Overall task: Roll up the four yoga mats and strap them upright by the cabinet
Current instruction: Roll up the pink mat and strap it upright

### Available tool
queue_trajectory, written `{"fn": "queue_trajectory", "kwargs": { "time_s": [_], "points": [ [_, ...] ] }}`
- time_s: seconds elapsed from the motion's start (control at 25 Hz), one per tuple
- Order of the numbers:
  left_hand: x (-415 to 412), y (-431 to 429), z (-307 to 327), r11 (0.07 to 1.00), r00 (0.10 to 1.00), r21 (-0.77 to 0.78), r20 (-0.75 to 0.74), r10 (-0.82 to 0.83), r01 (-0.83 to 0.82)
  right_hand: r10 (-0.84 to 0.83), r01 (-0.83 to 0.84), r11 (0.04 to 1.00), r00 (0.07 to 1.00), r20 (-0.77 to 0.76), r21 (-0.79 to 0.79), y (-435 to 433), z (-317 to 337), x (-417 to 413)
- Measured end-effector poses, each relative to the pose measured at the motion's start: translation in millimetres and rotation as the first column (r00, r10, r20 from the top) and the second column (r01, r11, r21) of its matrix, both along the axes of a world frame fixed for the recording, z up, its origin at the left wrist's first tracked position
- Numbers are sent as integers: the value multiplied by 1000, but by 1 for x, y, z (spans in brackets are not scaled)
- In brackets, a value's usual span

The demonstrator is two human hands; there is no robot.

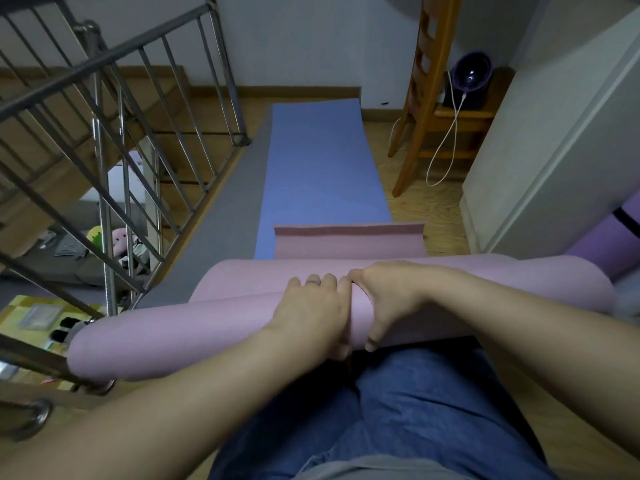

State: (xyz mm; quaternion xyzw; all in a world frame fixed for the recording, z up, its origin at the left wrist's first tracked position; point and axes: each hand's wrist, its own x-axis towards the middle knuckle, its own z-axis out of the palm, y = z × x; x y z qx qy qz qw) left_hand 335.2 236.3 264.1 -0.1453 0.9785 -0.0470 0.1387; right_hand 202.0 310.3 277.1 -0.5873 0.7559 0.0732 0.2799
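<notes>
The pink mat (pixel 173 327) was a thick, matte foam cylinder lying crosswise on the floor, directly in front of the person's denim-covered knees (pixel 415 410). Beyond the roll, its short unrolled tail (pixel 346 245) lay flat, the far edge curled upward into a low lip. Beneath that tail, a smooth blue mat (pixel 322 161) extended away from the roll, and a grey mat (pixel 225 220) showed along the blue mat's left side. To the right of the roll, a purple rolled mat (pixel 602 244) with a black strap (pixel 627 220) stood against the white cabinet (pixel 554 133). The left hand (pixel 311 310) and right hand (pixel 391 296) sat side by side at the roll's middle, touching. Both gripped the roll, fingers curled over its top and wrists bent downward.
</notes>
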Motion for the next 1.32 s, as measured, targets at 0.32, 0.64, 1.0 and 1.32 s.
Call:
{"fn": "queue_trajectory", "kwargs": {
  "time_s": [0.32,0.64,1.0,1.32],
  "points": [
    [-13,-24,-7,981,996,174,27,87,-90,-81,-120,883,914,-399,-454,26,-49,23],
    [-24,-37,-5,960,993,253,28,116,-119,-99,-73,933,888,-448,-352,16,-43,26],
    [-13,-28,-28,994,990,-40,-100,101,-105,-120,-37,913,927,-354,-405,0,-46,13],
    [-22,-24,-44,974,968,-118,-187,170,-194,-149,-79,880,890,-431,-468,2,-62,3]
  ]
}}
